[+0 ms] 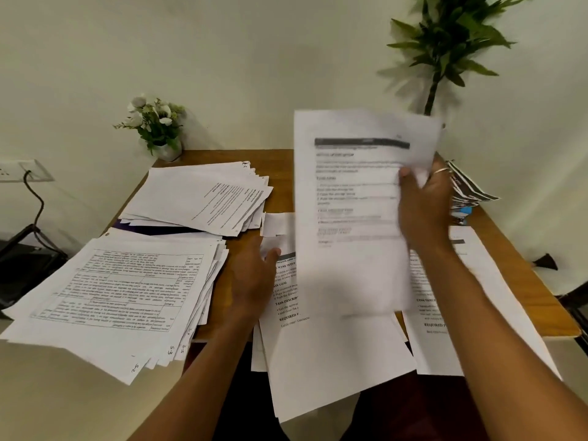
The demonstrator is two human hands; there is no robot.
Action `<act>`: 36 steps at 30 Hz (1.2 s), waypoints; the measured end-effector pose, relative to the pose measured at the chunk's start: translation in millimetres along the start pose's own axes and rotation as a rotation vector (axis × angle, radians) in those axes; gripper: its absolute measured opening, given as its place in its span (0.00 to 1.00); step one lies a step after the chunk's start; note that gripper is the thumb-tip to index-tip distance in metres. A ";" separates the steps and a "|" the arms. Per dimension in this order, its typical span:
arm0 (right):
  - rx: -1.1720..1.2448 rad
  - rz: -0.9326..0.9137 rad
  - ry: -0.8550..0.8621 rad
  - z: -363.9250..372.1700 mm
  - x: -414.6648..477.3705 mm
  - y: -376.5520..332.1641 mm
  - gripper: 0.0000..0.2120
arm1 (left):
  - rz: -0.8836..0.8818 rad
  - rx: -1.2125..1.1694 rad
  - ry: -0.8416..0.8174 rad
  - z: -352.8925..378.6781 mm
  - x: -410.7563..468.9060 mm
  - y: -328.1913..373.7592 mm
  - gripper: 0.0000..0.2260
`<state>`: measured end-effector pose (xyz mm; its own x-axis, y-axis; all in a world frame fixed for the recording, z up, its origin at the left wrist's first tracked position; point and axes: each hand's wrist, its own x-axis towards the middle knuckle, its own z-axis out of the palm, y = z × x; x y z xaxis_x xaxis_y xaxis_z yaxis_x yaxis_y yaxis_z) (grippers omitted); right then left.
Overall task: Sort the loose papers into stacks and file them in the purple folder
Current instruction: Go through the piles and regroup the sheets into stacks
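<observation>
- Gripping one raised sheet point(350, 202) by its right edge, your right hand point(423, 202) is closed on it.
- Left hand point(254, 272) is relaxed, fingers loose, touching the loose papers point(327, 351).
- Purple folder point(152, 229) is buried under the far stack point(203, 195).
- Risk: the papers overhang the surface point(280, 173); a nudge could slide them off.

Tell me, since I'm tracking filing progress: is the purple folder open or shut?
Cannot tell: only a purple edge of the folder shows, buried under the far paper stack.
</observation>
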<state>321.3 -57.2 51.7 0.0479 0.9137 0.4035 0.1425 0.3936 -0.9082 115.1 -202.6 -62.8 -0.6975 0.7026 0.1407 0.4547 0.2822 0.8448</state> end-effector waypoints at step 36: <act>-0.159 0.448 -0.208 28.7 -48.4 90.6 0.14 | -0.009 0.027 -0.193 -19.8 -16.9 6.8 0.04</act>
<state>303.6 -62.9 -53.3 -0.0569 0.9962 -0.0660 0.3022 -0.0458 -0.9521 119.1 -225.5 -49.2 -0.5838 0.8114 0.0291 0.4650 0.3047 0.8312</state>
